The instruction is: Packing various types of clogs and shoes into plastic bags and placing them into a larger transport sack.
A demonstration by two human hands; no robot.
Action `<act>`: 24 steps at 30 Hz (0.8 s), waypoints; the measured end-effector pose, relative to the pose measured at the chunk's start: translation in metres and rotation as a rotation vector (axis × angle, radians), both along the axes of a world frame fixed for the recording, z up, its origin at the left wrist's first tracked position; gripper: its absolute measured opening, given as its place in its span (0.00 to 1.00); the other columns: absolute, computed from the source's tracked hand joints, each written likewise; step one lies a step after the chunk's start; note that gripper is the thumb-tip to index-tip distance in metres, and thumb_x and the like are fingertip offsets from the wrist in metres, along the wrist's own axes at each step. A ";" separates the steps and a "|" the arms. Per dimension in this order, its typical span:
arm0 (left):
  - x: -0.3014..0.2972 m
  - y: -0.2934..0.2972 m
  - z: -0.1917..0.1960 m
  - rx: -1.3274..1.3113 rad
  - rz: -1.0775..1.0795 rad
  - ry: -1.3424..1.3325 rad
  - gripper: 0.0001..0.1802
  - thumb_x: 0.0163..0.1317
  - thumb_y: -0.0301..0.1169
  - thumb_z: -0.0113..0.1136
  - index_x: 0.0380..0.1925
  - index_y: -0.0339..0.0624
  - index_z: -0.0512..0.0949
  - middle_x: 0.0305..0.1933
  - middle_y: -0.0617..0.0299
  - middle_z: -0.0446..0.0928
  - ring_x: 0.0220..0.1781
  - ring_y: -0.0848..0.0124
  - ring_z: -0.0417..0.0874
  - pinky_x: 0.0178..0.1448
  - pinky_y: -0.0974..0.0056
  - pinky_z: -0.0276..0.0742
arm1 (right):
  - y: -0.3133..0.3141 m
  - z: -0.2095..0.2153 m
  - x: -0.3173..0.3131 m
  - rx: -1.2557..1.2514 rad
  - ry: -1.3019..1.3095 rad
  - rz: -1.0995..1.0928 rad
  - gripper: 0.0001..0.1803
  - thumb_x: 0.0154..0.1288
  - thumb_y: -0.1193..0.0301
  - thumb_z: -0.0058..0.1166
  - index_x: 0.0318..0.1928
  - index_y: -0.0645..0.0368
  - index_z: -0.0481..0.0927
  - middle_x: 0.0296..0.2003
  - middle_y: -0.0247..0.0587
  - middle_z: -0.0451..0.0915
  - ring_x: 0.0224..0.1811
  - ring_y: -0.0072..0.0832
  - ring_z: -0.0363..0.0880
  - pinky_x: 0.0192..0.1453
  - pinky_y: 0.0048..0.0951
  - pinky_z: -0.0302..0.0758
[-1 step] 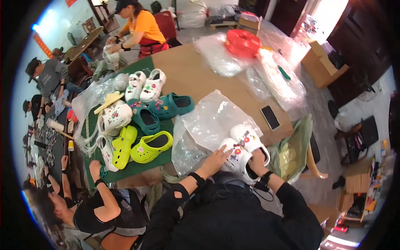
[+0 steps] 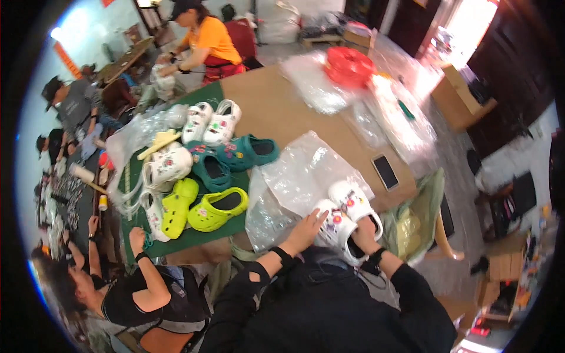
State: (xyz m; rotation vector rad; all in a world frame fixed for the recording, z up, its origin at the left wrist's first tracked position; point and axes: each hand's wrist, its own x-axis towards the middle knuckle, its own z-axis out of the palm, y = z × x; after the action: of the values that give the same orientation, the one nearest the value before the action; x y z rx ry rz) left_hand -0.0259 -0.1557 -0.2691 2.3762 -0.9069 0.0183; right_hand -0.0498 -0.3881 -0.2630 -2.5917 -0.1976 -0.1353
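A pair of white clogs [image 2: 347, 219] with colourful charms lies side by side on a clear plastic bag [image 2: 297, 176] at the near edge of the brown table [image 2: 276, 112]. My left hand [image 2: 306, 229] rests with straight, spread fingers against the left clog's side. My right hand [image 2: 364, 232] grips the heel end of the right clog. Both forearms, in black sleeves, come up from the lower edge.
Lime green clogs [image 2: 215, 209], teal clogs [image 2: 247, 152] and more white clogs [image 2: 212, 120] lie on a green mat to the left. A phone [image 2: 385, 172] lies to the right, a red object [image 2: 348, 66] far back. A person in black [image 2: 141, 294] works at lower left, another in orange [image 2: 206, 41] opposite.
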 end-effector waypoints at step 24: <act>0.031 -0.016 -0.008 -0.021 0.283 -0.023 0.13 0.52 0.28 0.49 0.39 0.40 0.69 0.28 0.53 0.75 0.30 0.54 0.79 0.31 0.55 0.73 | 0.161 -0.056 0.125 0.218 -0.079 0.800 0.22 0.50 0.72 0.50 0.49 0.64 0.70 0.48 0.55 0.71 0.55 0.50 0.65 0.58 0.41 0.62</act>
State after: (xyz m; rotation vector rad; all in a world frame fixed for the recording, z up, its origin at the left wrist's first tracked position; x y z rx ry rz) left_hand 0.0055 -0.1715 -0.2771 2.4698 -0.5714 0.1658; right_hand 0.0754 -0.2269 -0.3193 -2.1109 -1.1450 0.0340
